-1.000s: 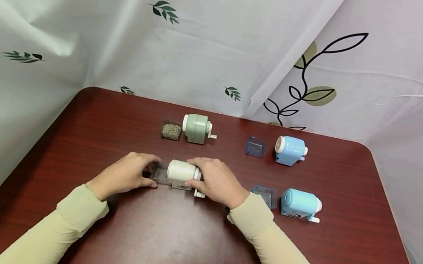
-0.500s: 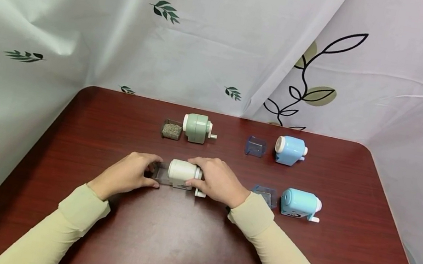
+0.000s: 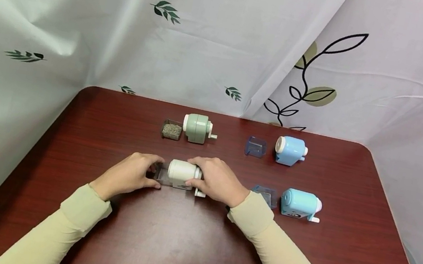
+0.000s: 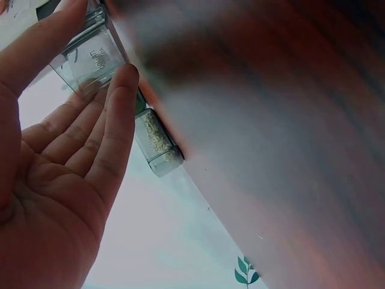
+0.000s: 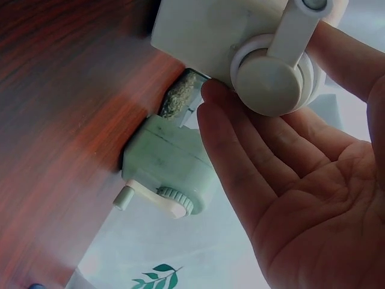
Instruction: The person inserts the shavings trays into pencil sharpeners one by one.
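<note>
A white hand-crank pencil sharpener [image 3: 181, 172] stands on the table near the middle, its crank to the right. My right hand [image 3: 218, 180] grips its right end between thumb and fingers; the right wrist view shows the fingers around the crank end [image 5: 271, 84]. From the sharpener's left side juts a clear grey shavings drawer [image 3: 163, 175], its right end meeting the body. My left hand [image 3: 133, 172] holds the drawer's outer end, thumb on the near side and fingers on the far side. In the left wrist view the clear drawer wall [image 4: 96, 60] shows between them.
Behind stand a green sharpener [image 3: 196, 128] and its drawer [image 3: 171, 131] full of shavings. At the back right are a blue sharpener [image 3: 290, 151] and drawer [image 3: 255, 147]. A light-blue sharpener [image 3: 300, 204] and drawer [image 3: 265, 196] lie near my right forearm.
My left hand has shifted slightly right with the drawer, so a little less of the drawer shows outside the white sharpener. The right hand has barely moved.
</note>
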`<state>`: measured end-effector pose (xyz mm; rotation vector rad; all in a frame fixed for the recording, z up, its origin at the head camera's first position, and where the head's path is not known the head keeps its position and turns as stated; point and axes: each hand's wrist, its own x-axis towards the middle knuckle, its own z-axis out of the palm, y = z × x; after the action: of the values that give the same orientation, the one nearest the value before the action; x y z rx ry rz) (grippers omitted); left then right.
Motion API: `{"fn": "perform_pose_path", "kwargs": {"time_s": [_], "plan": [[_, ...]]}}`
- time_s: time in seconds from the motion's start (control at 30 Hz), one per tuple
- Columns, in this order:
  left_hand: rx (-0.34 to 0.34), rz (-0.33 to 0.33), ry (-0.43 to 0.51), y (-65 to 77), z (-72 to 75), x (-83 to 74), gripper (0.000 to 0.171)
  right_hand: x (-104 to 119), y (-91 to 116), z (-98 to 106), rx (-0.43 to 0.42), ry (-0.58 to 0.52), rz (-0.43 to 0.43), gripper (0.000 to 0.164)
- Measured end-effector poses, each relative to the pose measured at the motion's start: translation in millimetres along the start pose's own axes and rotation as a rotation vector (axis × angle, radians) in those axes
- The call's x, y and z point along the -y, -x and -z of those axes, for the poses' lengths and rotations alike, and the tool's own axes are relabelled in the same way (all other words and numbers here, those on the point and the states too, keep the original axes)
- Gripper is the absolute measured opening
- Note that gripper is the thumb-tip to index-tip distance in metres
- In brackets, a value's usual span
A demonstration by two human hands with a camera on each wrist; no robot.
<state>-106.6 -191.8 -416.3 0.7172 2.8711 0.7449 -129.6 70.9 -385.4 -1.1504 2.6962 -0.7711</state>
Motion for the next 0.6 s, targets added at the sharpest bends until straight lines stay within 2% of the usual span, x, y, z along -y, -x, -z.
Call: {"fn": "perform_pose_path", "kwargs": {"time_s": [0.6], "plan": [[-0.002,-0.038,-0.016,-5.2,-0.7,-4.9,0.055,4.6,-1.1,3.0,0.028,0.024,-0.022,0.049]]}}
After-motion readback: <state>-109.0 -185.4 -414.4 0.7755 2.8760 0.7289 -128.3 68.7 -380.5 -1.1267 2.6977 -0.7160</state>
